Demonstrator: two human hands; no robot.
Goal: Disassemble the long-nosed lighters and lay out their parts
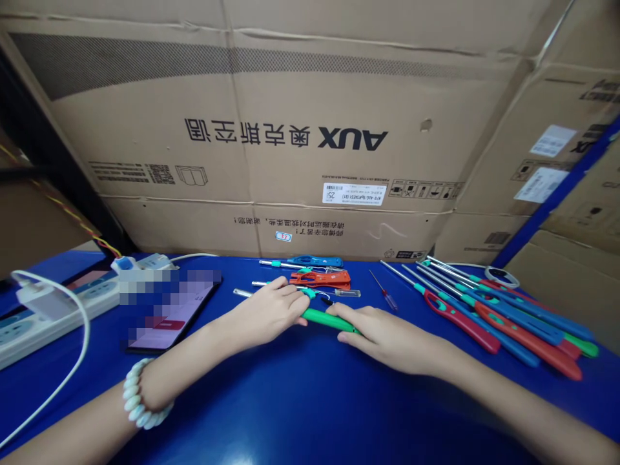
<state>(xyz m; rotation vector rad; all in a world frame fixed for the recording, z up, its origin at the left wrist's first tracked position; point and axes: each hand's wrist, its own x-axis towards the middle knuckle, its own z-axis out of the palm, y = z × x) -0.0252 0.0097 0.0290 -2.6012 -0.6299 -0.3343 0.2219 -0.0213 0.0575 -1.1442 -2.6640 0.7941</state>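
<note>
Both hands hold a green long-nosed lighter (329, 319) just above the blue table. My left hand (276, 309) is closed around its front part, where a silver tube points left. My right hand (380, 336) grips the handle's rear end between thumb and fingers. Something small and dark shows at the right fingertips; I cannot make out what. Behind the hands lie an orange lighter casing (322, 279) with its inner parts exposed, a blue lighter casing (314, 261) and a small clear tank (347, 293). A screwdriver (385, 292) rests to the right of them.
Several long-nosed lighters (462, 323) lie piled at the right. On the left are a phone (177, 316), a white power strip (58, 323) and a white cable (84, 323). A large cardboard box (290, 97) walls off the back of the table (271, 413).
</note>
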